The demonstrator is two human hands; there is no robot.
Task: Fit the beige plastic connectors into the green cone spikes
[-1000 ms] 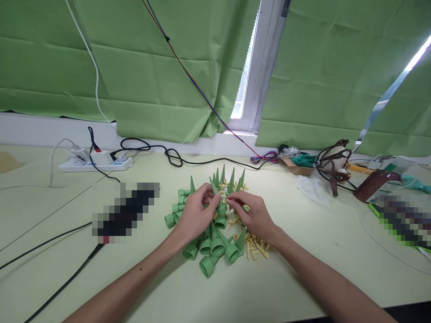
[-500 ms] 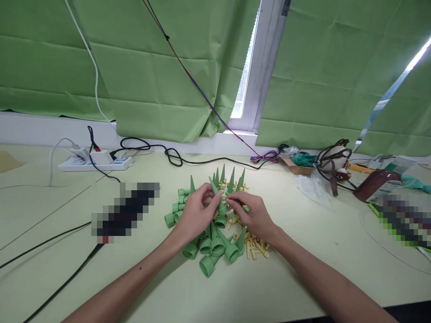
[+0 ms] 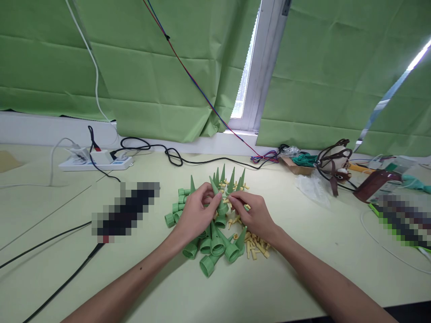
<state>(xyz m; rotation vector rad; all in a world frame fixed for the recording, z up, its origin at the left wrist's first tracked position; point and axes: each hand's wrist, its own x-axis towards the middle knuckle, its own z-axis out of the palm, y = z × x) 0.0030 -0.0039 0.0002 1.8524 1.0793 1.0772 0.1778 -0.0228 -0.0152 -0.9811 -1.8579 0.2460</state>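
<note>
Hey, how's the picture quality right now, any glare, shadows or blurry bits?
Head view: glare in the window gap and curtain slit; head view: soft shadow on the table beside the left forearm; head view: yellow parts lack fine detail, and pixelated patches cover areas at left and right.

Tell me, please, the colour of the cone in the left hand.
The cone is green, seen best in the head view.

I can read no word, brand or number anywhere. The dark red object (image 3: 372, 185) at the right perhaps carries small print on its pale side, but too unclear for reading.
</note>
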